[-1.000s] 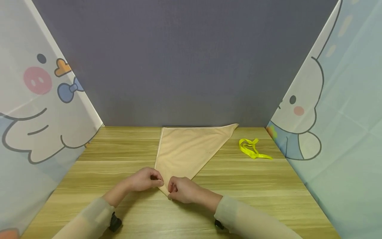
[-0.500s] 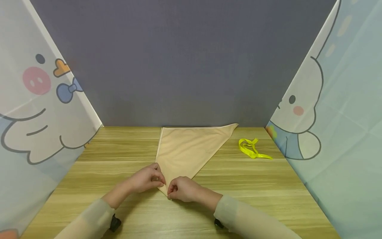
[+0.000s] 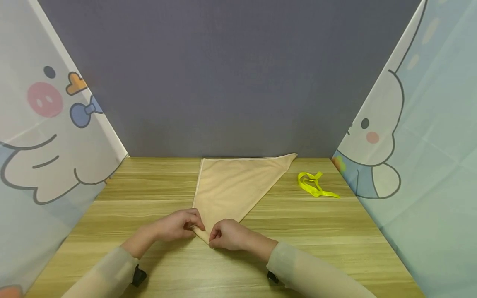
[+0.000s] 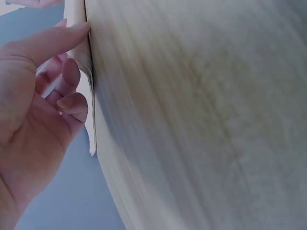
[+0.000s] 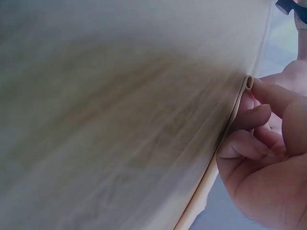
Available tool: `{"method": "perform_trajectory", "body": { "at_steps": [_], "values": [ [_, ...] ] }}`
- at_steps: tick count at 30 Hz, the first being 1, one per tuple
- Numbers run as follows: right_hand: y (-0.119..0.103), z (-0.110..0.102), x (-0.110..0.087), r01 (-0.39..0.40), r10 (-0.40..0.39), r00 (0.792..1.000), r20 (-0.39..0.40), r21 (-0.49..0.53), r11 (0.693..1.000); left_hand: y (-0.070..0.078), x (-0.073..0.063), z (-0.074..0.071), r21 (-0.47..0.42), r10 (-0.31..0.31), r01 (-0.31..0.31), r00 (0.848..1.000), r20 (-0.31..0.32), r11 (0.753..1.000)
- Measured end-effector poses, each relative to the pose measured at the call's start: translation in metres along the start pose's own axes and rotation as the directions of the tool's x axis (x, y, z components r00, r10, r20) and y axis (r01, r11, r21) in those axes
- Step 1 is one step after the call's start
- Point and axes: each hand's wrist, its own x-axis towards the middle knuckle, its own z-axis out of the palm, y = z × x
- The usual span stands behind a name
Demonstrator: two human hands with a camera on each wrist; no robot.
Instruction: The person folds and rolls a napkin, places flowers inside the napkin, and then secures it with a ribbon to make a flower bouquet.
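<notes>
The left hand (image 3: 180, 224) and right hand (image 3: 232, 235) pinch the cloth (image 3: 232, 188) by its rolled edge on the counter (image 3: 152, 190), near a ribbon (image 3: 307, 188).

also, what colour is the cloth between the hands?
Pale peach-beige; the cloth shows best in the head view.

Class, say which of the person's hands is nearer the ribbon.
Right. The right hand, pinching the cloth, is left of the ribbon; the left hand, at the cloth's rolled edge, is farther left.

L hand (image 4: 36, 100) grips pale cloth (image 4: 85, 80) w/ thumb on rolled edge, by wood-grain tbl (image 4: 192, 120).
</notes>
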Motion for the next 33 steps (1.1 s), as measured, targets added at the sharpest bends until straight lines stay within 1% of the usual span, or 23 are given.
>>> {"method": "perform_trajectory", "body": {
  "at_steps": [4, 8, 12, 16, 19, 24, 29, 33],
  "values": [
    [0.001, 0.0, 0.001, -0.01, 0.01, 1.0, 0.002, 0.002, 1.0, -0.002, 0.001, -0.003, -0.03, -0.023, 0.024, 1.0, 0.008, 0.999],
    [0.002, 0.0, 0.002, -0.02, 0.02, 1.0, 0.008, 0.018, 1.0, -0.003, 0.002, -0.005, -0.041, -0.035, 0.036, 0.999, 0.007, 0.999],
    [0.001, -0.001, 0.002, -0.032, 0.032, 0.999, 0.006, 0.014, 0.999, -0.005, 0.002, -0.005, -0.038, -0.034, 0.035, 0.999, 0.003, 0.999],
    [-0.002, -0.002, 0.0, -0.031, 0.031, 1.0, 0.0, -0.031, 0.999, -0.006, 0.002, -0.003, -0.018, -0.016, 0.016, 1.0, -0.006, 1.0],
    [-0.004, -0.002, -0.003, -0.03, 0.03, 1.0, -0.006, -0.094, 0.995, -0.004, 0.002, 0.0, -0.008, 0.006, -0.006, 1.0, -0.011, 1.0],
    [-0.006, -0.003, -0.009, -0.034, 0.036, 0.999, 0.007, -0.176, 0.984, 0.005, 0.003, 0.008, -0.046, 0.02, -0.02, 1.0, -0.004, 0.999],
    [-0.006, -0.005, -0.018, -0.032, 0.038, 0.999, 0.037, -0.165, 0.986, 0.012, 0.002, 0.017, -0.08, 0.019, -0.019, 1.0, -0.007, 0.997],
    [-0.003, -0.006, -0.023, 0.005, 0.001, 0.999, 0.043, -0.129, 0.992, 0.012, 0.001, 0.021, -0.091, 0.038, -0.04, 0.999, -0.025, 0.995]
  ]
}}
